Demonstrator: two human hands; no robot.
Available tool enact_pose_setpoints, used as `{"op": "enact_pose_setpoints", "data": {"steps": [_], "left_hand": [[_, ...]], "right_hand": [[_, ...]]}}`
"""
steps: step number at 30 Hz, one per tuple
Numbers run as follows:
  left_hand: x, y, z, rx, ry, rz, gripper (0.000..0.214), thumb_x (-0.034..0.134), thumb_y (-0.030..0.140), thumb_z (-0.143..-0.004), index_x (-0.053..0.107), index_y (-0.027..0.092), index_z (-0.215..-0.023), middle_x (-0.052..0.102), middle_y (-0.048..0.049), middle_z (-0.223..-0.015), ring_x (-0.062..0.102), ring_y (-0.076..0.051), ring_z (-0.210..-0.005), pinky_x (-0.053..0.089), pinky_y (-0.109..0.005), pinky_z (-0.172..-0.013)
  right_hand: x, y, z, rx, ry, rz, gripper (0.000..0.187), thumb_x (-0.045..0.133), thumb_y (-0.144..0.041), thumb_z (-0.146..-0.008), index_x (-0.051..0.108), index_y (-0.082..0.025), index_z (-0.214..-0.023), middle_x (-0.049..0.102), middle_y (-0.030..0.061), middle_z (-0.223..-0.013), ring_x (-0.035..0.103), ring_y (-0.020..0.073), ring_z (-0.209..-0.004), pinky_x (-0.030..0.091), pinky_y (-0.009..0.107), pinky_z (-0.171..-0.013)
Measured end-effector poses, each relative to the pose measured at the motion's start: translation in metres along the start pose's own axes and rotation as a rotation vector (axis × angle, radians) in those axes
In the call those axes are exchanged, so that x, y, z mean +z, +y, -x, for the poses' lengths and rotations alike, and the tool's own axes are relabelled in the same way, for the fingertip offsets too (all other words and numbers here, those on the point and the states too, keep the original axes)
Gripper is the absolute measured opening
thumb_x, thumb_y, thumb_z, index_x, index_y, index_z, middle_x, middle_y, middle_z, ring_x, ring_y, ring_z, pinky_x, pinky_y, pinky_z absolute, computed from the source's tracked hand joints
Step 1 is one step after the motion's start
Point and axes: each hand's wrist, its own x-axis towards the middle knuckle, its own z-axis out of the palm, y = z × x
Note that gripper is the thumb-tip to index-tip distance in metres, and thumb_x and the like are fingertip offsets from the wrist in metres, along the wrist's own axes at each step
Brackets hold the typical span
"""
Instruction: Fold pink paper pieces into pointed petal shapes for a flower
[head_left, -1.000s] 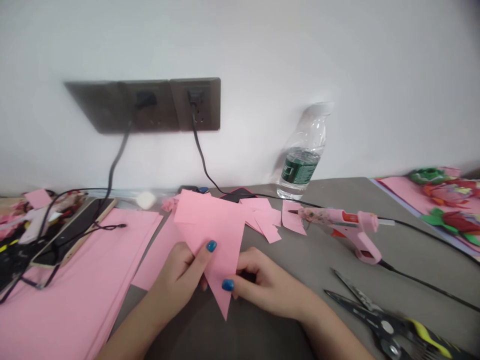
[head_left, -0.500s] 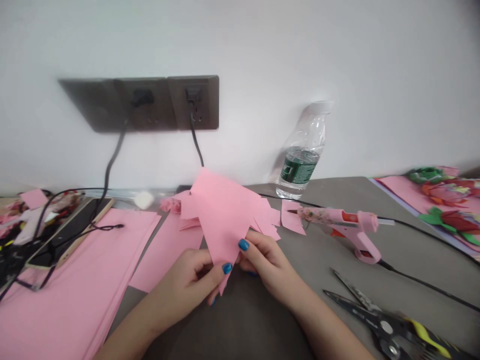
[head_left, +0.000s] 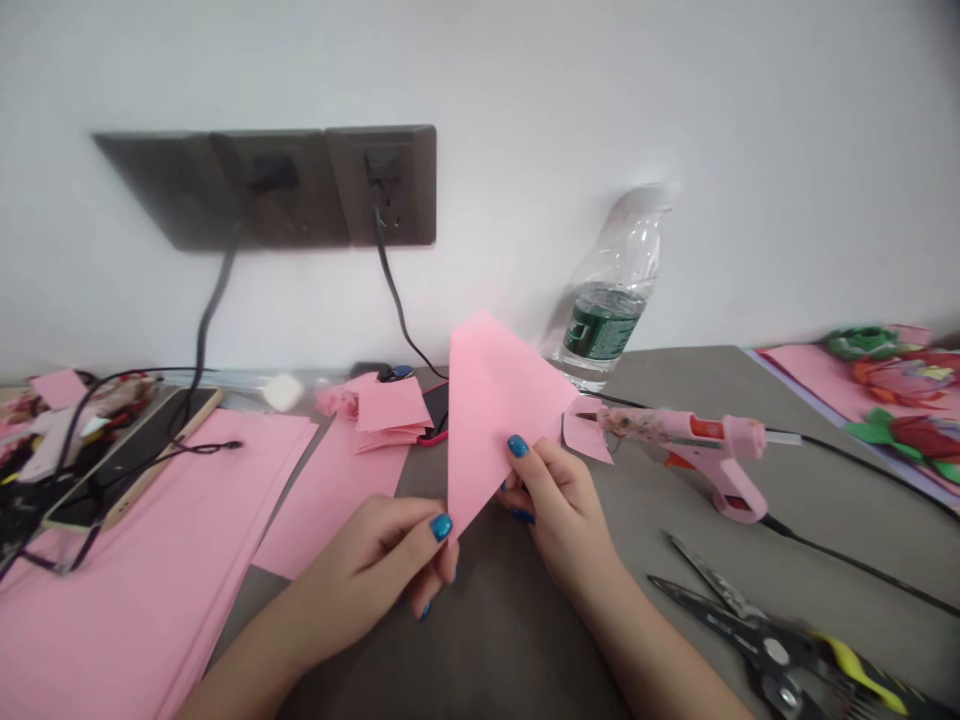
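Closest in, the left hand and right hand are both closed on a folded sheet of pink paper. The left thumb and fingers pinch its lower point, while the right thumb presses on its front face with the fingers behind it. Held upright above the grey table, the sheet stands at 12 o'clock from the hands, its upper corner rising against the wall.

At 4 o'clock, a pair of black-bladed scissors with yellow-trimmed handles lies on the table. At 8 o'clock is a stack of pink paper sheets, with a black cable across its far edge. At 3 o'clock rests a pink hot glue gun, its nozzle just beside a pink paper scrap.

Farther out, at 11 o'clock, sit loose pink paper squares — beyond them is a dark wall socket panel. A plastic water bottle leans against the wall at 1 o'clock, and paper flowers lie at 2 o'clock.
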Motion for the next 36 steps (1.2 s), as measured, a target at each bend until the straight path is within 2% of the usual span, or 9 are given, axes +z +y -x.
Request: {"op": "enact_pose_setpoints", "data": {"steps": [4, 13, 17, 22, 26, 30, 32, 34, 36], "left_hand": [[0.0, -0.001, 0.001, -0.011, -0.01, 0.039, 0.04, 0.039, 0.042, -0.101, 0.056, 0.018, -0.075, 0.05, 0.0043, -0.053, 0.044, -0.011, -0.049, 0.034, -0.022, -0.052], [0.002, 0.004, 0.0, -0.029, 0.002, -0.051, 0.026, 0.045, 0.025, -0.093, 0.049, 0.02, -0.067, 0.046, 0.0059, -0.049, 0.041, -0.01, -0.047, 0.032, -0.021, -0.05], [0.001, 0.003, -0.001, -0.027, 0.019, -0.033, 0.028, 0.047, 0.027, -0.092, 0.047, 0.02, -0.065, 0.047, 0.0054, -0.049, 0.042, -0.01, -0.047, 0.032, -0.022, -0.05], [-0.001, 0.001, -0.001, 0.032, 0.019, 0.044, 0.032, 0.041, 0.038, -0.099, 0.054, 0.019, -0.077, 0.053, 0.0036, -0.056, 0.044, -0.011, -0.053, 0.034, -0.022, -0.053], [0.001, 0.001, 0.0, -0.001, 0.012, -0.004, 0.028, 0.044, 0.032, -0.097, 0.049, 0.02, -0.072, 0.053, 0.0038, -0.055, 0.044, -0.011, -0.053, 0.033, -0.022, -0.053], [0.001, 0.001, 0.001, -0.034, -0.002, -0.059, 0.026, 0.051, 0.024, -0.091, 0.043, 0.021, -0.066, 0.051, 0.005, -0.052, 0.045, -0.01, -0.05, 0.033, -0.021, -0.051], [0.0, 0.001, 0.001, -0.015, -0.019, -0.061, 0.025, 0.053, 0.025, -0.09, 0.047, 0.02, -0.066, 0.05, 0.005, -0.051, 0.045, -0.01, -0.049, 0.033, -0.021, -0.05], [-0.001, 0.0, 0.002, 0.025, 0.009, -0.037, 0.025, 0.055, 0.033, -0.091, 0.054, 0.019, -0.07, 0.053, 0.0036, -0.054, 0.048, -0.011, -0.051, 0.036, -0.022, -0.051], [-0.002, -0.002, 0.004, 0.036, 0.106, -0.009, 0.026, 0.057, 0.042, -0.091, 0.06, 0.019, -0.079, 0.06, 0.0002, -0.065, 0.054, -0.014, -0.059, 0.041, -0.023, -0.056]], "right_hand": [[0.001, -0.001, 0.001, 0.005, -0.015, -0.019, 0.057, 0.069, -0.067, -0.078, 0.05, -0.018, -0.054, 0.034, -0.0078, -0.047, 0.027, 0.0063, -0.043, 0.021, 0.022, -0.042], [0.001, 0.0, 0.001, -0.009, -0.019, 0.017, 0.057, 0.067, -0.066, -0.08, 0.049, -0.019, -0.054, 0.033, -0.007, -0.047, 0.027, 0.0071, -0.043, 0.021, 0.023, -0.041], [0.001, 0.001, 0.0, -0.014, -0.019, 0.014, 0.056, 0.067, -0.066, -0.081, 0.05, -0.019, -0.055, 0.033, -0.0072, -0.048, 0.026, 0.007, -0.043, 0.021, 0.023, -0.042], [0.001, 0.001, 0.001, -0.04, -0.006, -0.037, 0.054, 0.067, -0.064, -0.082, 0.05, -0.019, -0.057, 0.03, -0.0083, -0.049, 0.026, 0.007, -0.043, 0.021, 0.023, -0.042], [0.002, -0.001, 0.001, -0.045, -0.04, -0.031, 0.055, 0.066, -0.063, -0.083, 0.045, -0.02, -0.057, 0.03, -0.0081, -0.051, 0.025, 0.0069, -0.044, 0.02, 0.022, -0.042], [0.003, -0.004, 0.002, -0.022, -0.092, -0.023, 0.055, 0.066, -0.064, -0.083, 0.04, -0.022, -0.059, 0.026, -0.009, -0.052, 0.022, 0.0074, -0.046, 0.019, 0.022, -0.043], [0.003, -0.005, 0.003, 0.0, -0.117, -0.038, 0.054, 0.066, -0.064, -0.083, 0.04, -0.022, -0.059, 0.026, -0.0087, -0.053, 0.023, 0.0077, -0.047, 0.021, 0.022, -0.044], [0.002, -0.007, 0.005, 0.032, -0.219, -0.021, 0.052, 0.064, -0.062, -0.085, 0.045, -0.021, -0.06, 0.032, -0.0072, -0.054, 0.026, 0.0083, -0.048, 0.024, 0.022, -0.045], [0.002, -0.01, 0.007, 0.045, -0.412, 0.044, 0.047, 0.063, -0.056, -0.088, 0.054, -0.018, -0.063, 0.039, -0.0051, -0.056, 0.03, 0.0092, -0.05, 0.029, 0.023, -0.048]]}}
